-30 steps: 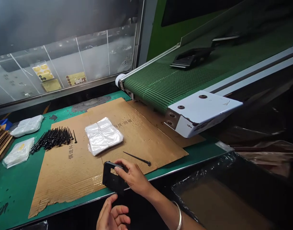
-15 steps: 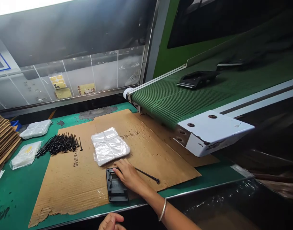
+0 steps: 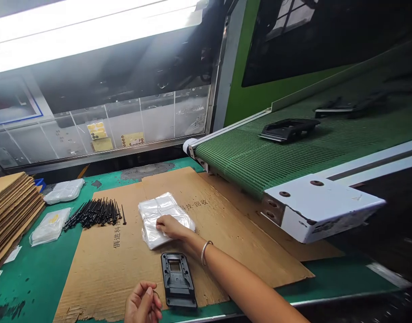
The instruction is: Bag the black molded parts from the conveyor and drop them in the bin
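Observation:
My right hand (image 3: pixel 172 226) rests on the stack of clear plastic bags (image 3: pixel 157 208), its fingers curled in a pinch on the top bag. On the cardboard sheet (image 3: pixel 101 273), just below the bags, lies a black plastic frame-like part (image 3: pixel 178 280) with a rectangular opening near its far end. My left hand (image 3: pixel 142 304) hovers at the front edge, left of this part and apart from it. Its fingers are loosely bent with gaps, and nothing shows in them. The long black pin seen earlier is not visible; my right forearm covers that area.
A heap of long black pins (image 3: pixel 98 211) lies left of the bags. Further left are more bag stacks (image 3: pixel 50 226) and a cardboard pile (image 3: pixel 14 215). At the right a green conveyor belt (image 3: pixel 239 163) slopes down, carrying black parts (image 3: pixel 288 130); its white end bracket (image 3: pixel 322 202) overhangs the table.
My right hand has left the black part and moved up onto the plastic bags. My left hand has come further into view beside the part. The view has tilted upward.

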A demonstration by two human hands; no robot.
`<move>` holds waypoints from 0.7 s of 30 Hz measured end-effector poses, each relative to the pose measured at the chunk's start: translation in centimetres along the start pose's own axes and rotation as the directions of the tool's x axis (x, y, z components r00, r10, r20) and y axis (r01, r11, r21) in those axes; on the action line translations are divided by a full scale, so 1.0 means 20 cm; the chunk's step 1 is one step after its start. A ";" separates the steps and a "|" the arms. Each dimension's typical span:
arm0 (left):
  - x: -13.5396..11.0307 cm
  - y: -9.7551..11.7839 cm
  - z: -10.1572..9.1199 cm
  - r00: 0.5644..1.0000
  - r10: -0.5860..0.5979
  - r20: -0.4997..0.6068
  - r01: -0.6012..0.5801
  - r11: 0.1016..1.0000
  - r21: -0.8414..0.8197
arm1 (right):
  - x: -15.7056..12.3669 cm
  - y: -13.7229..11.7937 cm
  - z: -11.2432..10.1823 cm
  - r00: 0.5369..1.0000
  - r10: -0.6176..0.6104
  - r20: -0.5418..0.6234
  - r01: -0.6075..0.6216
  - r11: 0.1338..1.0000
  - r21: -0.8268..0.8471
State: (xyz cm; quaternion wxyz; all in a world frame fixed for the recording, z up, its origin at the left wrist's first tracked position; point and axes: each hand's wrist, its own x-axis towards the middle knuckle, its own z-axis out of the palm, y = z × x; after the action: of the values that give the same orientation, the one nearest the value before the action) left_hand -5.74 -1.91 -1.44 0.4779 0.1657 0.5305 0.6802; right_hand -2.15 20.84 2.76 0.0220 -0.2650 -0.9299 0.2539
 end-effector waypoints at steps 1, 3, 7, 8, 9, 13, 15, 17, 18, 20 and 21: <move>0.03 0.03 0.00 0.998 0.056 -0.035 -0.053 0.996 0.070 | 0.01 0.01 -0.01 1.000 0.004 0.013 -0.004 1.000 0.012; 0.10 0.09 0.02 0.983 0.167 -0.082 -0.146 0.965 0.217 | 0.01 0.02 -0.02 0.999 0.011 0.031 -0.012 0.999 0.036; 0.29 0.17 0.06 0.952 0.294 -0.082 -0.239 0.886 0.398 | 0.02 0.03 -0.03 0.999 0.030 0.042 -0.034 0.996 0.080; 0.35 0.18 0.07 0.943 0.325 -0.070 -0.262 0.856 0.447 | 0.02 0.03 -0.03 0.999 0.035 0.037 -0.039 0.995 0.093; 0.40 0.19 0.08 0.931 0.361 -0.051 -0.290 0.817 0.499 | 0.02 0.03 -0.03 0.999 0.040 0.029 -0.043 0.993 0.107; 0.52 0.19 0.10 0.874 0.475 0.105 -0.403 0.586 0.703 | 0.02 0.04 -0.02 0.998 0.063 -0.020 -0.058 0.980 0.189; 0.53 0.19 0.11 0.859 0.474 0.191 -0.427 0.461 0.778 | 0.02 0.05 -0.01 0.993 0.093 -0.069 -0.072 0.965 0.251; 0.52 0.19 0.13 0.851 0.466 0.242 -0.430 0.355 0.830 | 0.03 0.06 -0.02 0.983 0.131 -0.128 -0.082 0.940 0.331; 0.51 0.19 0.14 0.845 0.469 0.257 -0.431 0.312 0.847 | 0.04 0.06 -0.02 0.977 0.146 -0.154 -0.079 0.923 0.376; 0.50 0.19 0.16 0.828 0.482 0.287 -0.442 0.248 0.862 | 0.06 0.05 -0.05 0.967 0.161 -0.196 -0.051 0.880 0.471; 0.50 0.19 0.16 0.820 0.487 0.301 -0.452 0.228 0.862 | 0.07 0.05 -0.08 0.965 0.158 -0.210 -0.027 0.854 0.520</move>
State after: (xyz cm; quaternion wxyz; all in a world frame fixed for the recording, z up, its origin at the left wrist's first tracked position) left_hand -10.04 8.30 0.37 0.0718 0.5380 0.7437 0.3901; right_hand -2.63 22.95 3.51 0.1940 -0.3237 -0.8049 0.4580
